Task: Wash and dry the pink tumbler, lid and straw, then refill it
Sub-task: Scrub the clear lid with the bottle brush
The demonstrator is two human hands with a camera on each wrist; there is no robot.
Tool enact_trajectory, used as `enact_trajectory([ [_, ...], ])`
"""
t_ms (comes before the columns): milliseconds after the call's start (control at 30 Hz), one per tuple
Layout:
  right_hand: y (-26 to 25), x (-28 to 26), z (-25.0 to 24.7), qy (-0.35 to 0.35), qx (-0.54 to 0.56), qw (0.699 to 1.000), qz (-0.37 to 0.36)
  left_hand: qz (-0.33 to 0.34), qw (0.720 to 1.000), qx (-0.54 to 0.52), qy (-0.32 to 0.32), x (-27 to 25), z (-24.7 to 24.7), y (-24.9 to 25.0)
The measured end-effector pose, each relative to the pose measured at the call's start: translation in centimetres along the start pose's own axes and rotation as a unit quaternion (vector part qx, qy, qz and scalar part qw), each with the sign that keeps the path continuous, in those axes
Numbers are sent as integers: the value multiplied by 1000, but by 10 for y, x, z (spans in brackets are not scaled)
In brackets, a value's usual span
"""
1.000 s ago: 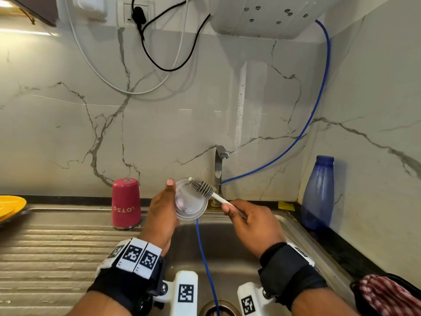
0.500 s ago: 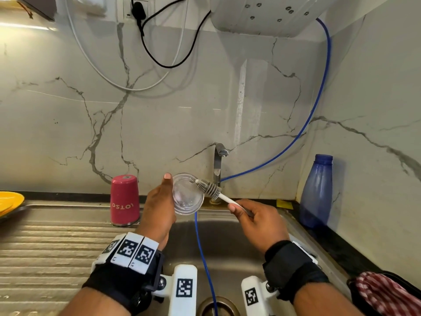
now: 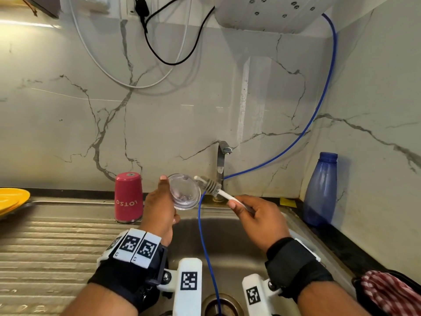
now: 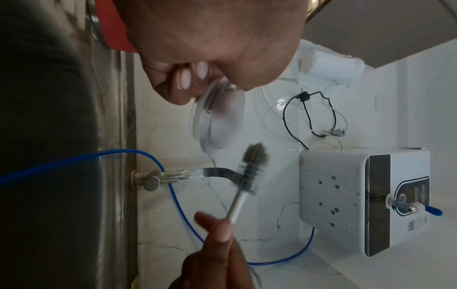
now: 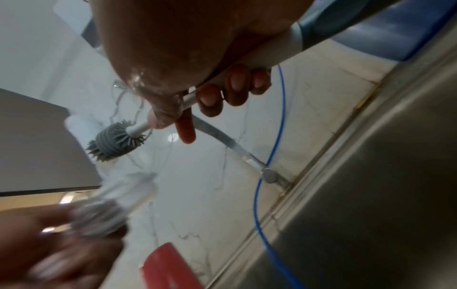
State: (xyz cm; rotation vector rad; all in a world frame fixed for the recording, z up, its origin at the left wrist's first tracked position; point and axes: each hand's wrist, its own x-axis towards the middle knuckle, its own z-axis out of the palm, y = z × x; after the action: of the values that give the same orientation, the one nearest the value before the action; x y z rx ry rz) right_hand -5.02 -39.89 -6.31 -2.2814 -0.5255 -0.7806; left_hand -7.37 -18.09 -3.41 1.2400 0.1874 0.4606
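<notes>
Fingers of the left hand (image 3: 159,208) pinch the clear lid (image 3: 185,192) by its edge over the sink (image 3: 230,242); in the right wrist view it is only a blur. The right hand (image 3: 257,215) is curled round the brush (image 3: 211,185), its bristles just beside the lid; contact is unclear. The pink tumbler (image 3: 129,197) stands upside down on the drainboard. No straw can be made out.

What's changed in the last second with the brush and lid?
The brush head has slid right, off the face of the lid to its right rim, near the tap. The left hand has tilted the lid slightly. No change of grip: the left hand holds the lid, the right hand the brush. The tumbler stays inverted on the drainboard.
</notes>
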Motion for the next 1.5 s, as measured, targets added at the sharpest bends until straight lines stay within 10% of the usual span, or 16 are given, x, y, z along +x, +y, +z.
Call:
enact_trajectory([
  [1233,-19,-4,16,-41,16,999,6,-70,962,-263,20,-6,7,6],
  [1500,-17,-1,11,-1,77,995,70,-8,988,-137,-73,-15,16,1],
])
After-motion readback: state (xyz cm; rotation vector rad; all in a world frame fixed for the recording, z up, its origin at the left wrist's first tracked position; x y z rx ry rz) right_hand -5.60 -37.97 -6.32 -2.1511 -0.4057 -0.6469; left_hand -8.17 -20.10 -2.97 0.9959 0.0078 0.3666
